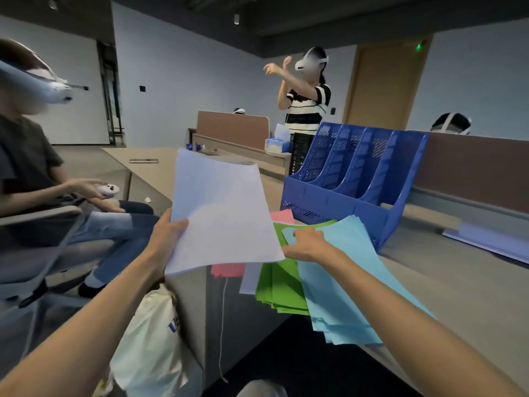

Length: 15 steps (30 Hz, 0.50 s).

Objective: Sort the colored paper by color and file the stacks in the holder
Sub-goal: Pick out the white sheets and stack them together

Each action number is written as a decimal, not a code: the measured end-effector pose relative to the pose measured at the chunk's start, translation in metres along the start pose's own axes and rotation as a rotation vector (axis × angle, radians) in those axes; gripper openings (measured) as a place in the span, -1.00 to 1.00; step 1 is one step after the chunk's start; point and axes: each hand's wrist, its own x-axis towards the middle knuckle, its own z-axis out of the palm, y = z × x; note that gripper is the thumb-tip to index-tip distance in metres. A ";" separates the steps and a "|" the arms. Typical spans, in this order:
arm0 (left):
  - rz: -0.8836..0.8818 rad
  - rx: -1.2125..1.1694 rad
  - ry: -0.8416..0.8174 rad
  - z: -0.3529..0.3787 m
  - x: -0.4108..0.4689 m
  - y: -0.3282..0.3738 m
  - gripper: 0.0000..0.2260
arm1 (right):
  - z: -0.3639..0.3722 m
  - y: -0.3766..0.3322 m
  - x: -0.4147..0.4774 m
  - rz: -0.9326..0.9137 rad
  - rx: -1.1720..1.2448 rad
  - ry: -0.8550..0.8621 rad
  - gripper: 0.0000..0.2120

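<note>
My left hand grips a stack of pale lavender paper by its left edge and holds it raised above the table. My right hand rests on the light blue stack, its fingers curled at the stack's upper left corner. Under the blue sheets lies a green stack. Pink sheets and another pale sheet show below the raised stack. The blue plastic file holder stands upright behind the papers, its slots showing no paper.
A seated person with a headset and controller is close on the left. A white bag sits below the table's near edge. Another pale lavender stack lies far right. A person stands behind the holder.
</note>
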 end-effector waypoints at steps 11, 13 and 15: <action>-0.013 -0.021 -0.020 -0.047 -0.001 -0.007 -0.78 | 0.018 -0.042 -0.012 -0.029 -0.187 -0.236 -0.10; -0.018 -0.032 -0.036 -0.052 -0.002 -0.008 -0.78 | 0.013 -0.049 -0.018 -0.093 -0.170 -0.198 -0.29; -0.021 -0.034 -0.043 -0.057 -0.002 -0.008 -0.78 | 0.015 -0.054 -0.018 -0.120 -0.158 -0.195 -0.23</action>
